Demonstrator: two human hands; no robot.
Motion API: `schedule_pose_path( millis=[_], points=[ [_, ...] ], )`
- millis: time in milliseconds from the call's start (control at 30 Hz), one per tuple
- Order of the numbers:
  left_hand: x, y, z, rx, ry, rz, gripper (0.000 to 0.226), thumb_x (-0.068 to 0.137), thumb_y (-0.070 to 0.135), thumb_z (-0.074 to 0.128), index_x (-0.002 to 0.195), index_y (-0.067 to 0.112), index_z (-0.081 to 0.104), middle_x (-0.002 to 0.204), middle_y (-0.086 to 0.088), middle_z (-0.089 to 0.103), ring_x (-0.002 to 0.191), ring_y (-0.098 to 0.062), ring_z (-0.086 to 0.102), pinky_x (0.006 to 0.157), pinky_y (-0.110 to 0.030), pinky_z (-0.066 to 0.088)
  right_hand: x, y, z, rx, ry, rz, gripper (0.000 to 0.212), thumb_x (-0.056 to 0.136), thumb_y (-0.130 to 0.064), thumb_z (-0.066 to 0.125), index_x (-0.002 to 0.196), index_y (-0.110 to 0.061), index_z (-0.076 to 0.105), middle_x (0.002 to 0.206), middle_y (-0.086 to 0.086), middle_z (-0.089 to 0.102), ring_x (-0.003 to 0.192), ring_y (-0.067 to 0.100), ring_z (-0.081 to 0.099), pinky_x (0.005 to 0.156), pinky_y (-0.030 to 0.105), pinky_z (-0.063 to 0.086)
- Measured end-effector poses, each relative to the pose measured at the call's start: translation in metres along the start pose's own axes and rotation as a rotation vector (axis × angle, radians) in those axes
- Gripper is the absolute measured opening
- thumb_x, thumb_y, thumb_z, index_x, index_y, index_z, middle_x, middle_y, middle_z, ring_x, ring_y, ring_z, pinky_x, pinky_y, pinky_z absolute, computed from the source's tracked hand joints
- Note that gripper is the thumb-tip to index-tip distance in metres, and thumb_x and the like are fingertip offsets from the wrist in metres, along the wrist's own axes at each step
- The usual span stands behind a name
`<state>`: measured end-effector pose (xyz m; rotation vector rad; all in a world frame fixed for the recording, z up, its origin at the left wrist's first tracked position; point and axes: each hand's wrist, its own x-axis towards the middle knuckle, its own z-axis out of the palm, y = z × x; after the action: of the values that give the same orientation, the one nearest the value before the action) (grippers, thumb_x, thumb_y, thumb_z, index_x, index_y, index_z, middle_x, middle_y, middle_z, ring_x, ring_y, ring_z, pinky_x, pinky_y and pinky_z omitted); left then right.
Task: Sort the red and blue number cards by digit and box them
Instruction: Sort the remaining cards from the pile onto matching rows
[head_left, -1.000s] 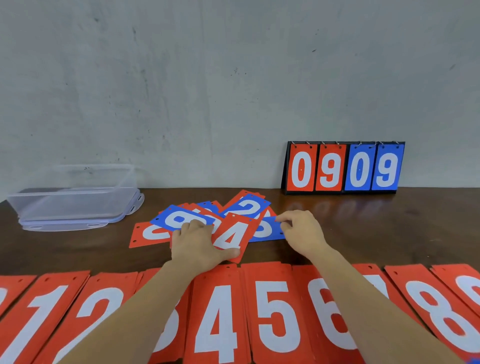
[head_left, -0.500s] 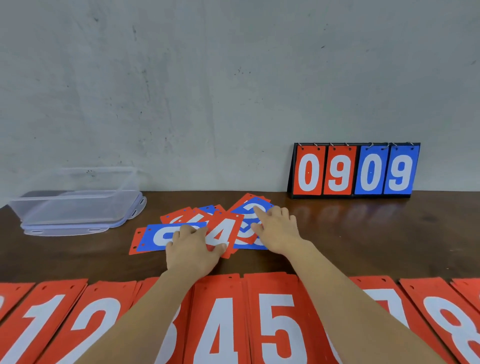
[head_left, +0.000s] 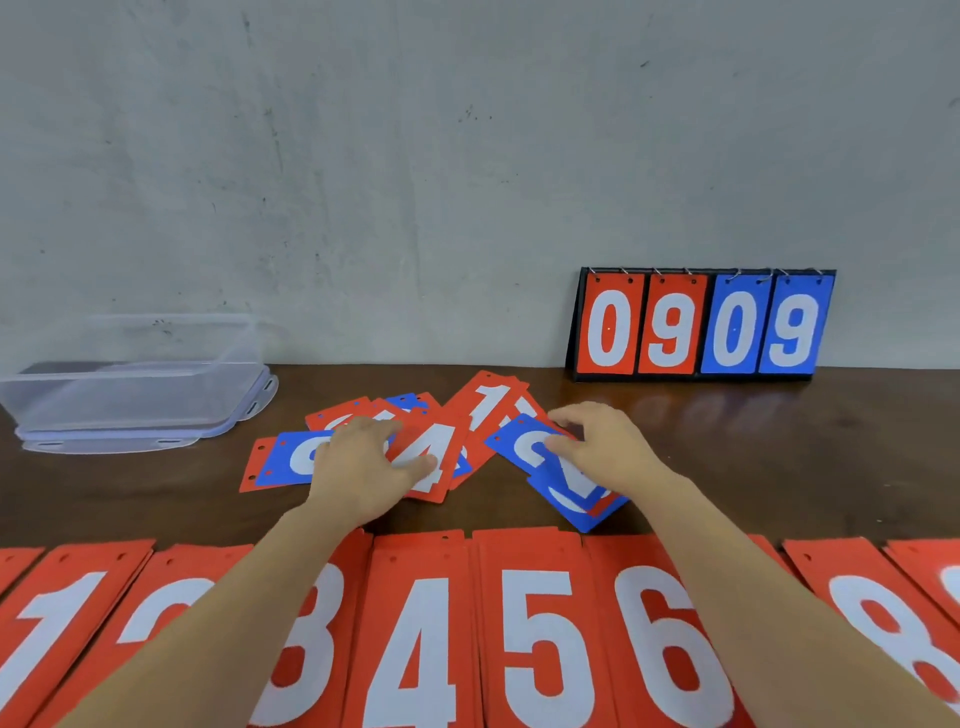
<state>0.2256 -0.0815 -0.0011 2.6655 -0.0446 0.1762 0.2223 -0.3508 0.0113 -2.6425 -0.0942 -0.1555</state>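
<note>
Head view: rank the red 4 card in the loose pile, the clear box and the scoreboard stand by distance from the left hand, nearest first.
1. Red 4 card: middle of the pile, under the left hand, thumb touching it.
2. Clear box: back left, apart from the hand.
3. Scoreboard stand: far right, at the back.

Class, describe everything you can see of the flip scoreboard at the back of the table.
The flip scoreboard stands upright at the back right of the dark wooden table, close to the grey wall. Its black stand holds four cards hung from small metal rings along the top: two red, then two blue, reading 0 9 0 9 in white. Nothing touches it; it reflects faintly in the tabletop.
</note>
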Motion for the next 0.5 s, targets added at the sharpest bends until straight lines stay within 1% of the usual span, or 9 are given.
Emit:
schedule_pose_path(
  millis=[33, 67, 100, 167, 233, 300, 400, 500],
  points=[
    [0.002, 0.001, -0.001, 0.046, -0.046, 0.005, 0.076, 0.078, 0.066, 0.06, 0.14, 0.024, 0.046, 0.143, -0.002, 0.043, 0.131, -0.022, 0.039, 0.109, -0.044, 0.032, 0.002, -0.001, 0.001, -0.026, -0.035, 0.018, 0.055, 0.089, -0.044, 0.062, 0.138, -0.022, 0.049, 0.132, 0.0, 0.052, 0.121, 0.017, 0.046, 0.099, 0.035, 0.043],
    [0.003, 0.001, -0.002, 0.106, -0.101, 0.006, 0.084, 0.076, 0.071, 0.058, 0.144, 0.025, 0.04, 0.147, -0.001, 0.038, 0.136, -0.023, 0.032, 0.111, -0.045, 0.027, 0.004, -0.001, 0.003, -0.071, -0.07, 0.036, 0.067, 0.086, -0.051, 0.062, 0.144, -0.024, 0.04, 0.138, 0.002, 0.044, 0.127, 0.019, 0.039, 0.103, 0.037, 0.037],
    [0.004, 0.001, -0.002, 0.172, -0.151, 0.005, 0.091, 0.074, 0.076, 0.056, 0.147, 0.026, 0.034, 0.15, 0.0, 0.032, 0.139, -0.023, 0.026, 0.112, -0.047, 0.023, 0.005, 0.0, 0.005, -0.131, -0.114, 0.065, 0.077, 0.083, -0.058, 0.062, 0.147, -0.027, 0.033, 0.143, 0.003, 0.036, 0.131, 0.021, 0.032, 0.107, 0.039, 0.032],
    [0.005, 0.0, 0.0, 0.263, -0.193, 0.013, 0.097, 0.072, 0.081, 0.051, 0.15, 0.029, 0.028, 0.152, 0.002, 0.025, 0.141, -0.022, 0.019, 0.113, -0.047, 0.019, 0.005, 0.006, 0.01, -0.202, -0.182, 0.108, 0.088, 0.077, -0.069, 0.059, 0.15, -0.03, 0.027, 0.149, 0.003, 0.025, 0.137, 0.024, 0.023, 0.111, 0.042, 0.024],
    [0.006, 0.0, 0.001, 0.271, -0.18, 0.02, 0.094, 0.073, 0.081, 0.049, 0.15, 0.031, 0.029, 0.151, 0.003, 0.025, 0.14, -0.021, 0.019, 0.113, -0.047, 0.019, 0.004, 0.01, 0.011, -0.201, -0.194, 0.115, 0.089, 0.076, -0.072, 0.057, 0.15, -0.031, 0.027, 0.151, 0.002, 0.021, 0.139, 0.024, 0.019, 0.113, 0.043, 0.02],
    [0.007, 0.0, 0.001, 0.253, -0.156, 0.021, 0.088, 0.075, 0.078, 0.05, 0.148, 0.032, 0.032, 0.15, 0.002, 0.027, 0.14, -0.021, 0.02, 0.113, -0.046, 0.018, 0.003, 0.011, 0.011, -0.201, -0.168, 0.102, 0.085, 0.076, -0.072, 0.058, 0.148, -0.032, 0.032, 0.15, 0.001, 0.023, 0.139, 0.023, 0.02, 0.113, 0.043, 0.019],
    [0.006, -0.001, 0.005, 0.228, -0.126, 0.014, 0.083, 0.077, 0.076, 0.05, 0.146, 0.032, 0.037, 0.149, 0.002, 0.029, 0.139, -0.02, 0.021, 0.113, -0.045, 0.019, 0.0, 0.007, 0.016, -0.191, -0.101, 0.107, 0.078, 0.076, -0.07, 0.06, 0.143, -0.033, 0.042, 0.146, -0.001, 0.029, 0.135, 0.021, 0.025, 0.111, 0.04, 0.02],
    [0.005, 0.003, 0.007, 0.226, -0.112, 0.015, 0.078, 0.078, 0.073, 0.052, 0.144, 0.032, 0.041, 0.147, 0.002, 0.032, 0.138, -0.02, 0.024, 0.111, -0.045, 0.021, -0.001, 0.004, 0.018, -0.205, -0.065, 0.105, 0.073, 0.076, -0.067, 0.062, 0.138, -0.032, 0.048, 0.139, -0.002, 0.038, 0.129, 0.019, 0.033, 0.106, 0.037, 0.026]
  ],
)
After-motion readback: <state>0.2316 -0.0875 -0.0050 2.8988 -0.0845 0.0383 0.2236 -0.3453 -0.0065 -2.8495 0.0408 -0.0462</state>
